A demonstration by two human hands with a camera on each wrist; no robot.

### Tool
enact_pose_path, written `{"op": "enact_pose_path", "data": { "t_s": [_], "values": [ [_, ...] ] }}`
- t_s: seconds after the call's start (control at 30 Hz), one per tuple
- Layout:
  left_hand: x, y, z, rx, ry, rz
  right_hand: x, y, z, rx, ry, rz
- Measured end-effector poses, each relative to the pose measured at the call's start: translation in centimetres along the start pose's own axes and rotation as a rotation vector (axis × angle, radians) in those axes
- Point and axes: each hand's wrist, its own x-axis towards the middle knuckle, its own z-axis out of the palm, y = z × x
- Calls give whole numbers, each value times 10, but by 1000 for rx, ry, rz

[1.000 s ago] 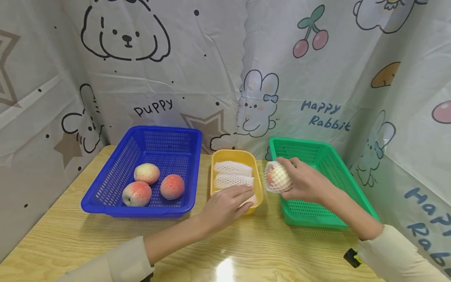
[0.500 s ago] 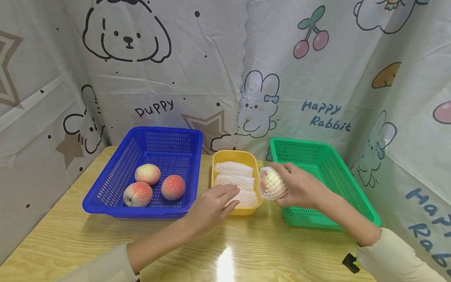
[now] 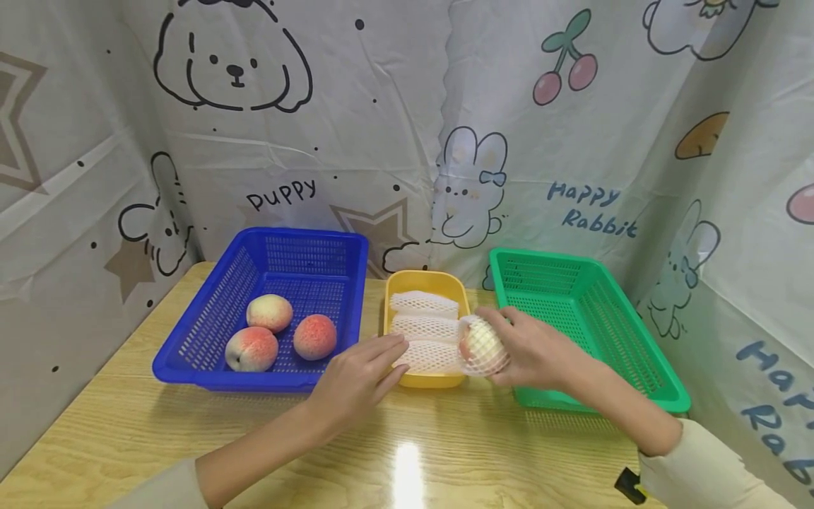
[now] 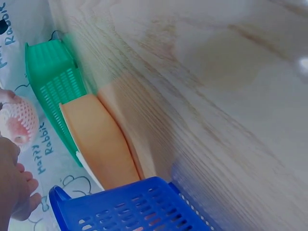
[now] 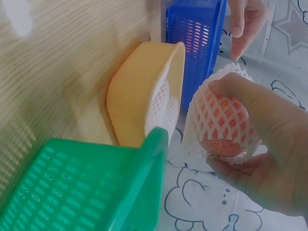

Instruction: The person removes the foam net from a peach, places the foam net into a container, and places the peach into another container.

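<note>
My right hand holds a peach wrapped in a white foam net, over the right edge of the yellow tray. In the right wrist view the thumb lies across the net and the fingers curl under the peach. White foam net sleeves lie side by side in the tray. My left hand holds nothing; its fingers are relaxed, near the tray's front left side. The blue basket to the left contains a pale peach and two redder peaches.
A green basket stands to the right, under the right forearm. The wooden table spreads in front of all three containers. A printed white curtain hangs close behind them. A small black object shows by the right sleeve.
My left hand has drawn back leftward from over the yellow tray, uncovering the nets. The right hand has moved the netted peach left and slightly down, toward the tray.
</note>
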Motion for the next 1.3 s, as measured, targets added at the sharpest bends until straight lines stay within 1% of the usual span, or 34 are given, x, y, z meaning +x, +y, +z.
{"op": "enact_pose_path", "data": {
  "t_s": [0.2,0.37,0.53,0.63,0.77,0.93,1.1,1.3],
  "values": [
    [-8,-2,-4,27,10,-3,-3,-6,5,8,-19,-11],
    [-14,-4,-9,34,-8,-28,-4,-9,10,20,-1,-59],
    [-21,-6,-12,55,-4,-37,-4,-12,15,12,-2,-88],
    [-26,-7,-14,63,-5,-40,-4,-14,17,-3,-10,-98],
    [-33,-8,-17,79,-2,-60,-3,-18,20,-14,-26,-104],
    [-40,-9,-21,100,6,-73,-4,-24,24,-7,-46,-123],
    [-47,-9,-23,104,1,-82,-6,-28,28,-1,-64,-139],
    [-52,-10,-26,106,-2,-86,-10,-32,32,-4,-82,-144]
  ]
}}
